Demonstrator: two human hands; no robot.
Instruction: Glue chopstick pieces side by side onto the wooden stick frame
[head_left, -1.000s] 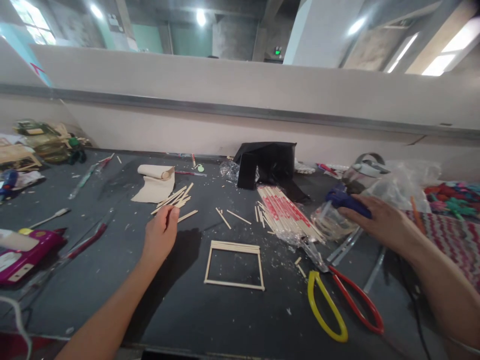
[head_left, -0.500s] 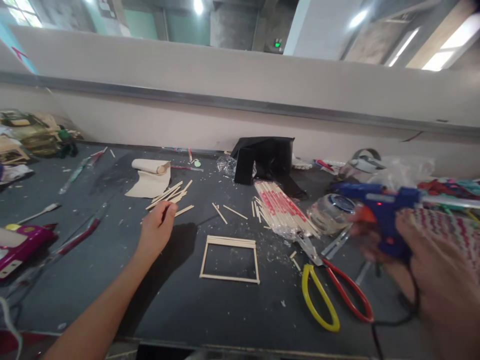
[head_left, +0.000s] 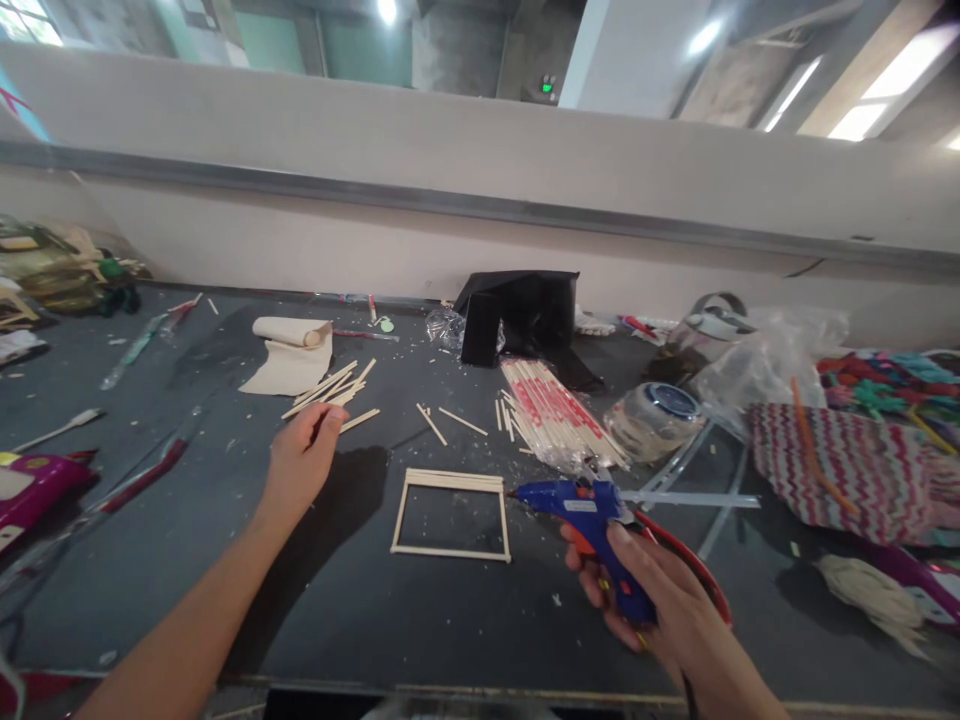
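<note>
My right hand (head_left: 637, 590) is wrapped round the handle of a blue hot glue gun (head_left: 581, 503), a clear glue stick (head_left: 694, 499) poking from its back. The nozzle points left, close to the upper right corner of a small rectangular frame of wooden sticks (head_left: 452, 552) lying flat on the table. Several sticks lie side by side along the frame's far edge. Over on the left, my left hand (head_left: 306, 455) has its fingers curled closed at a loose pile of wooden sticks (head_left: 341, 385); whatever is between the fingertips is hidden.
Scissors with a red handle (head_left: 701, 560) lie partly under my right hand. Behind are packaged sticks (head_left: 559, 410), a glass jar (head_left: 656, 420) and a black box-like object (head_left: 529, 310). A cloth roll (head_left: 292, 350) lies left, patterned knitting (head_left: 832, 470) right.
My right hand has brought the glue gun left and down from the right side to the stick frame, covering part of the scissors. The left hand stays by the pile.
</note>
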